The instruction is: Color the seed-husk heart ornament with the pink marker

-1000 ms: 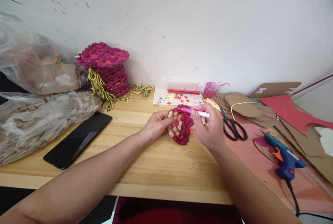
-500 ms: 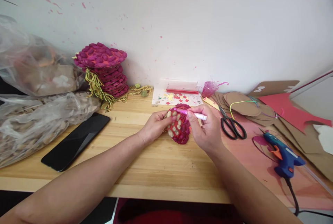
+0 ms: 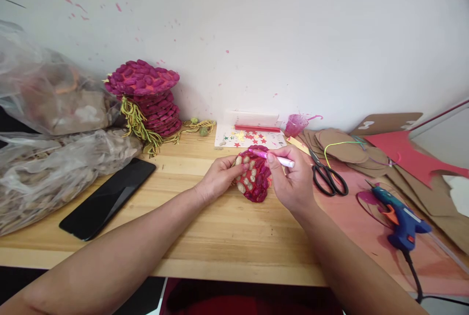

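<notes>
Over the table, my left hand (image 3: 219, 178) grips the left edge of a shell-covered disc (image 3: 261, 183), thumb on top. Most of the disc's shells are magenta; several near my thumb are pale beige, on a red base. My right hand (image 3: 293, 178) pinches a short paintbrush (image 3: 280, 161) with a white rear end and a pink front. Its tip rests on or just above the disc's upper part; I cannot tell which. My left fingers under the disc are hidden.
Left are plastic bags (image 3: 66, 178), a phone (image 3: 108, 200) and stacked magenta discs (image 3: 142, 80) with yellow-green yarn. Star confetti (image 3: 251, 136) and a pink-stained cup (image 3: 296, 123) stand behind. Right lie scissors (image 3: 330, 180), cardboard rounds (image 3: 340, 145), red sheet (image 3: 410, 154) and a glue gun (image 3: 401, 220).
The paintbrush tip has shifted slightly right across the disc, with my right hand moving along. My left hand keeps its hold on the disc.
</notes>
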The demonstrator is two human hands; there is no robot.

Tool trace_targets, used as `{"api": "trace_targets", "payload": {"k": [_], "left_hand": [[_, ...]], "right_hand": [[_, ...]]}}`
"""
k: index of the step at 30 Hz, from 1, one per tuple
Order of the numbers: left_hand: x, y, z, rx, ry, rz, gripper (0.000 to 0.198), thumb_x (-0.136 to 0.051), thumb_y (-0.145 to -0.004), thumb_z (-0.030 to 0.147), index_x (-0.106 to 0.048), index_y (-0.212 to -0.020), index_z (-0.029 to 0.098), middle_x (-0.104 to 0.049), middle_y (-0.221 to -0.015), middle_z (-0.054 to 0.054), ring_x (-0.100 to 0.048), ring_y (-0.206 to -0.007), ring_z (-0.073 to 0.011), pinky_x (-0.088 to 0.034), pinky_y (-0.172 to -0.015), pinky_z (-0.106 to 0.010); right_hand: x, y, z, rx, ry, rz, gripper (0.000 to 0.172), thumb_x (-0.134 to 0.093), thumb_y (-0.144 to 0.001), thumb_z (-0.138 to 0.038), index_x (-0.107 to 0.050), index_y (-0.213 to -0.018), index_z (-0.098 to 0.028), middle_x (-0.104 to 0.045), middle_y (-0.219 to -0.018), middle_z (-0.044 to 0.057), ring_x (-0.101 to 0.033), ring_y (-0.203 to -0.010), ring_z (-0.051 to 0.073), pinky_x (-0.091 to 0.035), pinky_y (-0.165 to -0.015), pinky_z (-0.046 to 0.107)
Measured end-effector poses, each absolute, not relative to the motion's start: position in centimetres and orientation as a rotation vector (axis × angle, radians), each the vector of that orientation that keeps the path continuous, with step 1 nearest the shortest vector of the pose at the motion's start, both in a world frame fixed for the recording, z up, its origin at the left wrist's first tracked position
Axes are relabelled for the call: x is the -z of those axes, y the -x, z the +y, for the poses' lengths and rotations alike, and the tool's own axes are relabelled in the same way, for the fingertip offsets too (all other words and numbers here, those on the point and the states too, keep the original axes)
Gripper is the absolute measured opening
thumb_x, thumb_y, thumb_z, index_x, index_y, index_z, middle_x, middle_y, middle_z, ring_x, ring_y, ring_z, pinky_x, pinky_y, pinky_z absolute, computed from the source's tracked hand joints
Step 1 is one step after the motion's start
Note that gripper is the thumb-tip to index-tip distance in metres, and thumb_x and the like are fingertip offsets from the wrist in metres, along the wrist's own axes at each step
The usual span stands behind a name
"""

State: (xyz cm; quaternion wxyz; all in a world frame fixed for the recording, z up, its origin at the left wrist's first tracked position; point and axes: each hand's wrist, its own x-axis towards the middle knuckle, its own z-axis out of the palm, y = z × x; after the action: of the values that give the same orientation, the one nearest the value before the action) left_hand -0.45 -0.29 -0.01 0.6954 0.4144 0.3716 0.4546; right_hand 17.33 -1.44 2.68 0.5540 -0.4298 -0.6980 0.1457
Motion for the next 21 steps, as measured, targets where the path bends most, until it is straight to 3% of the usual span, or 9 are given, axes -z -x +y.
{"api": "trace_targets", "payload": {"k": [21], "left_hand": [[-0.32, 0.42, -0.42, -1.01, -0.912, 0.842, 0.042, -0.09, -0.063, 0.046, -0.07, -0.082, 0.014, -0.07, -0.068, -0.001, -0.06, -0.055, -0.0129, -0.049, -0.058, -0.026]], "right_hand": [[-3.02, -17.36, -1.75, -0.406, 1.02, -1.777, 0.007, -0.06, -0.095, -0.029, -0.062, -0.092, -0.022, -0.067, -0.077, 0.0, -0.06, -0.065, 0.014, -0.047, -0.06, 0.027]]}}
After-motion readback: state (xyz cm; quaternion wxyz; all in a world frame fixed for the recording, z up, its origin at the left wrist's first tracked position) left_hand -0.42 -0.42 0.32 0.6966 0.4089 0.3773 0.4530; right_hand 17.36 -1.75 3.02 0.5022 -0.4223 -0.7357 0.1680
